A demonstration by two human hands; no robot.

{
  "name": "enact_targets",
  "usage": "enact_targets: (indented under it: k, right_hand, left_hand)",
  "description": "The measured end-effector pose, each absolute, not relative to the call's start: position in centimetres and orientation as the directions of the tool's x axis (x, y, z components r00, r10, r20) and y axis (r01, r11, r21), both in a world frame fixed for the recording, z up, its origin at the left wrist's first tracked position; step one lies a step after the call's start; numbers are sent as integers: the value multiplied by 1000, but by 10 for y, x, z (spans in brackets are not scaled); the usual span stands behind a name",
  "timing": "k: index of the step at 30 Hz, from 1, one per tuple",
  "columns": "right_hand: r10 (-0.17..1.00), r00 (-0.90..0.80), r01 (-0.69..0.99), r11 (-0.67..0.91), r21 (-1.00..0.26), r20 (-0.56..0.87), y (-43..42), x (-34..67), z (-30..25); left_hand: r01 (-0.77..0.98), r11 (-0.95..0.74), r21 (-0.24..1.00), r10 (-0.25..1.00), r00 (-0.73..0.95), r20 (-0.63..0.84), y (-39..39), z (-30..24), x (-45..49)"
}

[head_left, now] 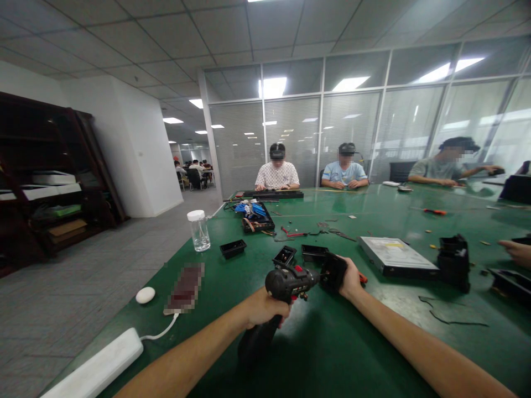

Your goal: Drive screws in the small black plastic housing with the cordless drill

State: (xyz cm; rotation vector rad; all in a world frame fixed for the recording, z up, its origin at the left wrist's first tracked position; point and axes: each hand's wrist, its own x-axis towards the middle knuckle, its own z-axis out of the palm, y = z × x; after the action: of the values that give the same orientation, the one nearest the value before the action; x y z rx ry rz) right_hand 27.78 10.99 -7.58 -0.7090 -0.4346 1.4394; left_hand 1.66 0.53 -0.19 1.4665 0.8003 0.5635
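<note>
My left hand (267, 309) is wrapped round the grip of a black cordless drill (290, 281) with red details. The drill's nose points right, at a black plastic housing (333, 272). That housing is held up by my right hand (350, 276), whose fingers are partly hidden behind it. The drill tip meets or nearly meets the housing; I cannot tell which. Just beyond lie black plastic boxes, one (284, 256) behind the drill and another (314, 253) behind the housing. Farther left sits a third black box (233, 249). An orange-handled tool (363, 278) shows partly beside my right hand.
A silver disc drive (398, 256) and a black part (453, 262) lie to the right. On the left are a clear jar (199, 232), a phone (185, 288), a round white case (145, 295) and a white power strip (99, 367). A wire-filled tray (255, 216) stands farther back. Several people sit around the table.
</note>
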Motion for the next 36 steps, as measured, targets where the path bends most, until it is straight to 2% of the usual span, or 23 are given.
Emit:
enact_targets:
  k: [36]
  right_hand:
    - [981,134,-755,10,-656,-140,103,273,-67]
  left_hand:
    - [123,54,991,763,636,-120,3,1,16]
